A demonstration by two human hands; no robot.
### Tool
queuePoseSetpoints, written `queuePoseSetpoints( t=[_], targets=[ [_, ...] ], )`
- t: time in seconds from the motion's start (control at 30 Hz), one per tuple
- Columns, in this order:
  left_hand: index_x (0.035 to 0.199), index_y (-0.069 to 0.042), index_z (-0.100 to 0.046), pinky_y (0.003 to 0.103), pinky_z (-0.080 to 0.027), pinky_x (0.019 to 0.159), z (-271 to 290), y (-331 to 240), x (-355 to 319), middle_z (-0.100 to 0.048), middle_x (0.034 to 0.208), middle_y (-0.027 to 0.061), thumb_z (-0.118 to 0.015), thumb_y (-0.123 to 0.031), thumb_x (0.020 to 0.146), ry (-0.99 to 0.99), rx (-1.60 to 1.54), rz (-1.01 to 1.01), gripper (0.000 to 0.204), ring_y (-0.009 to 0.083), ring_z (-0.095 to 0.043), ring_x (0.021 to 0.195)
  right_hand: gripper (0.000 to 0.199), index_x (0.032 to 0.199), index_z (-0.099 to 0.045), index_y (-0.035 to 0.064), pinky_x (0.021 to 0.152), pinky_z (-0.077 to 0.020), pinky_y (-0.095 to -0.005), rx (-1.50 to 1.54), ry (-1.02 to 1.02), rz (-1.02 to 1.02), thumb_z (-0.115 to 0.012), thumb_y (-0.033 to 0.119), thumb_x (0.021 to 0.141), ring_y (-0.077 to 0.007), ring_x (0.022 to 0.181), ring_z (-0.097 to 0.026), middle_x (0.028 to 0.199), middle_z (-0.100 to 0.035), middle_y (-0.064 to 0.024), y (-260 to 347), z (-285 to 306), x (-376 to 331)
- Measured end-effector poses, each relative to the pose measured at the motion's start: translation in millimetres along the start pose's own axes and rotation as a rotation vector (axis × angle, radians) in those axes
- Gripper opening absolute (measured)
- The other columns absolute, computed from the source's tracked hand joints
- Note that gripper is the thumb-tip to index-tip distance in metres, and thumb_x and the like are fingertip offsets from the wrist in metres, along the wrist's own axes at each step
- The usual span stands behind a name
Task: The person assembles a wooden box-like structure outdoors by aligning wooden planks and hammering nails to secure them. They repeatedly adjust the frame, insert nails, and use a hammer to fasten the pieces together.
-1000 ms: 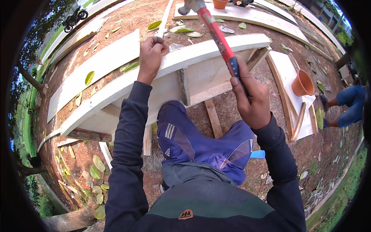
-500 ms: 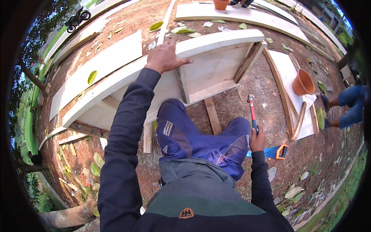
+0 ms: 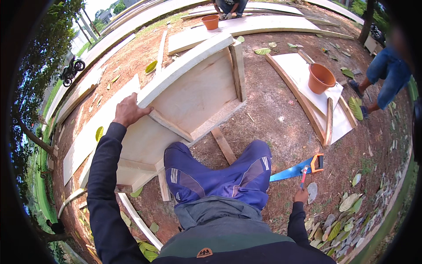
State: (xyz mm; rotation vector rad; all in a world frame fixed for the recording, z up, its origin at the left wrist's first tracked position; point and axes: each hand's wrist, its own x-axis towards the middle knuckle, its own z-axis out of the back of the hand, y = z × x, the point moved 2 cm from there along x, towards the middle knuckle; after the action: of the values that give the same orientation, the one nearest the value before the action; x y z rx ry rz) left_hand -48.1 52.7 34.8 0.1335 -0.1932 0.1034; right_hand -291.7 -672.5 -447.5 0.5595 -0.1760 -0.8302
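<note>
My left hand [image 3: 129, 111] rests on the upper edge of a long pale wooden panel frame [image 3: 193, 94] that stands tilted on the dirt in front of me. My right hand [image 3: 301, 195] hangs low at my right side, gripping a red-handled hammer [image 3: 303, 174] whose head points away from me. Just beyond the hammer lies a blue handsaw [image 3: 294, 169] with an orange handle on the ground. My knees in blue trousers [image 3: 220, 176] are between the two hands.
White boards [image 3: 263, 24] lie on the reddish dirt further off. An orange pot [image 3: 321, 78] sits on a board at the right, another orange pot [image 3: 211, 21] at the top. A person's legs [image 3: 382, 75] stand at the right; another person crouches at the top. Fallen leaves lie scattered.
My right hand has swung the hammer down from above the frame to my right side, close to the saw. My left hand has stayed on the frame's edge while the view turned.
</note>
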Motion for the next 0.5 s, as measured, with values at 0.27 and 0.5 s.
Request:
queuePoseSetpoints(
  t=[0.27,0.5],
  targets=[
    [0.103,0.005,-0.063,0.05,-0.056,0.084,5.6,53.9,-15.6,-0.071,0.096,0.0278,-0.084,-0.056,0.075,-0.057,-0.013,-0.049,0.07,0.0424,-0.071,0.093,0.037,0.118,-0.071,-0.0025,0.085,-0.0533,-0.0509,0.312,-0.089,-0.288,-0.06,0.028,0.1,-0.0418,0.095,-0.072,0.104,-0.074,-0.0251,-54.5,7.7,7.0],
    [0.099,0.004,-0.06,0.049,-0.056,0.077,-7.6,91.0,-30.8,-0.07,0.091,0.0264,-0.089,-0.04,0.074,-0.071,-0.053,-0.139,0.058,0.0442,-0.07,0.086,0.04,0.113,-0.072,-0.0035,0.086,-0.0513,-0.0525,0.123,-0.255,-0.344,-0.056,0.031,0.099,-0.0454,0.096,-0.07,0.101,-0.073,-0.0264,-88.5,31.3,-15.5]
  ],
)
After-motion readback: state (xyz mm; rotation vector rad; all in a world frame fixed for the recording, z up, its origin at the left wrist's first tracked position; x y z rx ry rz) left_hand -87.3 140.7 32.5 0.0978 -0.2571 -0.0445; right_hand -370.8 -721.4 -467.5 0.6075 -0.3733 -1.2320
